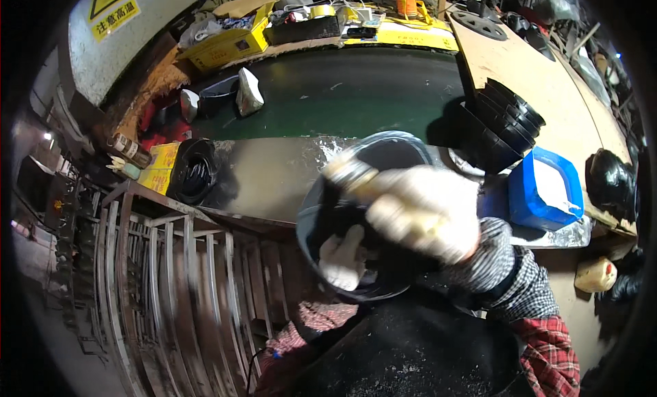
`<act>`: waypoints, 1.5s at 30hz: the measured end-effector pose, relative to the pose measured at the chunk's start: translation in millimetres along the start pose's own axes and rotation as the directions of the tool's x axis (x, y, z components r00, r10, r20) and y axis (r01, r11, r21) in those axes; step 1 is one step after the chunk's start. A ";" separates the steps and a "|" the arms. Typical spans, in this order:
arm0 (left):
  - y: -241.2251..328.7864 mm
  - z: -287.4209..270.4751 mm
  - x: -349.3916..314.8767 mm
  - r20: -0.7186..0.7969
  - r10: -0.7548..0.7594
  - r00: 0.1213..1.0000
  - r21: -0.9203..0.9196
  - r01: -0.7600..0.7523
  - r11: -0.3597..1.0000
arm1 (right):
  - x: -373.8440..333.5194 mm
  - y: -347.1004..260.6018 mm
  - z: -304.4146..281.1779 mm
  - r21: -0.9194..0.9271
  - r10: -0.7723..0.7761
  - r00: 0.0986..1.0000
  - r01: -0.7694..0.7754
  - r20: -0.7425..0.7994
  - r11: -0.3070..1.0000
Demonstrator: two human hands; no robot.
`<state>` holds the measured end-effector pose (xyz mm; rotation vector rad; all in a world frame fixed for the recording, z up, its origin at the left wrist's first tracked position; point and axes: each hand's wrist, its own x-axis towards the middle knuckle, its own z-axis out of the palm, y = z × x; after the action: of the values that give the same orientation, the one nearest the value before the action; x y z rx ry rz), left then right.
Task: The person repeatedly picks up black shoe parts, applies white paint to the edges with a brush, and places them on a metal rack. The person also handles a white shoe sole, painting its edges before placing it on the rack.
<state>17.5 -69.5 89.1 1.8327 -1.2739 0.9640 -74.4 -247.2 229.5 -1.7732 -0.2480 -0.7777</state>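
Observation:
A dark round bucket (306,241) is tilted toward me at the near edge of the bench. My left hand (342,261), in a white work glove, is closed over its near left rim, thumb inside. Above the opening is my right hand (428,212), also gloved and smeared by motion. Its fingers look curled around a short pale piece (349,174) with a dark band, too blurred to name. The bucket's inside is mostly dark, and my right hand hides part of the far rim.
Stacked black buckets (503,120) and a blue container (545,191) with white contents stand at right. A green-black belt surface (342,89) lies behind. Yellow boxes (226,48) line the back. At lower left is a metal rack (171,280); black coils (195,171) sit above it.

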 end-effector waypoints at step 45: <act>84.7 -22.9 73.3 0.834 -0.325 0.445 -0.547 0.594 -0.590 | -102.3 3.9 -138.2 -0.358 0.001 0.906 -0.168 -0.423 0.918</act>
<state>-49.8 -105.2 174.5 0.7468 -0.3263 -0.9334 -202.4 -353.0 185.0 -1.9122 0.2920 -1.1787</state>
